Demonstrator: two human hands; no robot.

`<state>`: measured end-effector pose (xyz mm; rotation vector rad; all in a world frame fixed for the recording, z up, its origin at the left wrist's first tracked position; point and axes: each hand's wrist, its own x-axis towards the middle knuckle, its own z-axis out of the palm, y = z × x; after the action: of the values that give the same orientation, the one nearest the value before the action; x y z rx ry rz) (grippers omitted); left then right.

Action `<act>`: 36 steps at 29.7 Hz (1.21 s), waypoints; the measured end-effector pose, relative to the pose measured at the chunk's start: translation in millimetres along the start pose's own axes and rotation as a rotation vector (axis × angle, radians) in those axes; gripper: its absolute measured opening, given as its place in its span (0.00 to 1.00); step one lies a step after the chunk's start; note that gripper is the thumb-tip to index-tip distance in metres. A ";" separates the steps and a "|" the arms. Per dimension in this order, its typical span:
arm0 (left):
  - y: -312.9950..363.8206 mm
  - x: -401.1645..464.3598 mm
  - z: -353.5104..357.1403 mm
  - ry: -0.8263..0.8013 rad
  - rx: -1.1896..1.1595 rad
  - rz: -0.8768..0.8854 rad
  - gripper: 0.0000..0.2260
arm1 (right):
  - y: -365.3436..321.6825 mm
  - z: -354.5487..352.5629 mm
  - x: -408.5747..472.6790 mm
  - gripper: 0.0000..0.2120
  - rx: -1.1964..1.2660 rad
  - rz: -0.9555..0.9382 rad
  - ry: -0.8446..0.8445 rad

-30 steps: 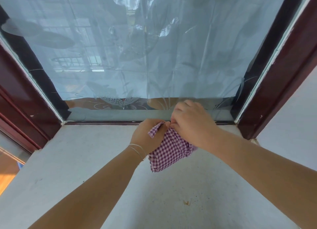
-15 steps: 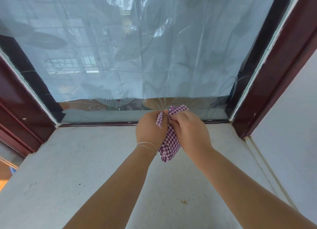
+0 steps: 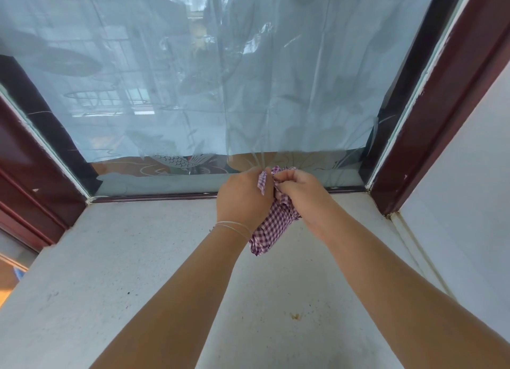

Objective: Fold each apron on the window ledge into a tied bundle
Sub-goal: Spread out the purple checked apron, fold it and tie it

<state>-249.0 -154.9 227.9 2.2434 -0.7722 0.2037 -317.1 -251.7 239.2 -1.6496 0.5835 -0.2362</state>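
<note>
A purple-and-white checked apron (image 3: 271, 229) is bunched into a small bundle and held up above the grey window ledge (image 3: 138, 258), close to the glass. My left hand (image 3: 241, 200) grips its left side, with a strip of cloth sticking up by the thumb. My right hand (image 3: 302, 193) pinches the cloth at the top right, fingers curled. The bundle's lower end hangs free below both hands. The middle of the bundle is hidden between my palms.
The window pane (image 3: 220, 78), covered with frosted film, stands right behind my hands. Dark red frame posts (image 3: 441, 106) rise at both sides. A white wall (image 3: 469, 217) closes the right. A small brown stain (image 3: 295, 316) marks the ledge.
Both hands have lifted the apron off the ledge and turned it upright, closer to the glass. The flat folded square has become a narrow hanging bundle with a cloth end standing up.
</note>
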 end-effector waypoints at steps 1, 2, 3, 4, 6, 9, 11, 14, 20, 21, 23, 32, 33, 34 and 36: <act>-1.6 0.3 -0.9 -0.022 -0.020 -0.006 0.16 | 0.7 -2.9 -0.2 0.08 0.047 0.007 -0.041; -3.7 0.2 -2.5 -0.040 -0.040 -0.011 0.16 | 1.9 -5.7 -1.2 0.10 0.048 0.003 -0.079; -5.4 0.5 -4.2 -0.044 -0.054 -0.009 0.16 | 2.9 -9.3 -1.9 0.11 0.019 -0.022 -0.114; -6.3 1.0 -5.8 -0.040 -0.064 0.000 0.17 | 2.9 -12.0 -4.3 0.13 -0.004 -0.053 -0.145; -6.9 2.8 -8.7 -0.027 -0.085 0.024 0.18 | 3.5 -15.6 -8.5 0.16 -0.003 -0.118 -0.186; -4.3 3.6 -12.5 -0.014 -0.101 0.051 0.19 | 5.5 -14.2 -14.2 0.15 0.023 -0.231 -0.148; -3.8 3.1 -14.1 -0.003 -0.125 0.065 0.19 | 4.7 -11.5 -17.1 0.15 -0.018 -0.319 -0.073; -2.6 0.2 -14.8 0.013 -0.171 0.030 0.20 | 8.1 -5.5 -19.4 0.10 -0.030 -0.398 0.025; 2.7 -1.2 -14.1 0.125 -0.264 -0.064 0.22 | 25.0 10.6 -21.9 0.02 -0.126 -0.724 0.300; 2.4 0.6 -14.4 0.132 -0.277 -0.079 0.22 | 26.1 11.4 -22.5 0.01 -0.077 -0.731 0.275; 1.8 2.1 -17.0 0.129 -0.316 -0.129 0.21 | 25.4 11.2 -24.9 0.06 0.027 -0.680 0.188; 10.8 9.0 -23.3 0.025 -0.491 -0.408 0.19 | 12.4 11.0 -36.1 0.05 0.258 -0.585 0.254; 12.4 7.2 -23.2 0.009 -0.515 -0.447 0.19 | 12.8 11.0 -37.3 0.05 0.266 -0.589 0.275; 13.4 5.9 -23.3 0.002 -0.536 -0.477 0.18 | 13.7 11.4 -38.1 0.05 0.275 -0.590 0.296; 15.8 3.8 -22.9 -0.011 -0.546 -0.491 0.18 | 16.8 11.6 -39.6 0.06 0.300 -0.578 0.336</act>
<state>-253.2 -149.3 255.1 1.8339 -0.2193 -0.2322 -349.1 -223.0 227.9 -1.4580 0.2832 -0.9901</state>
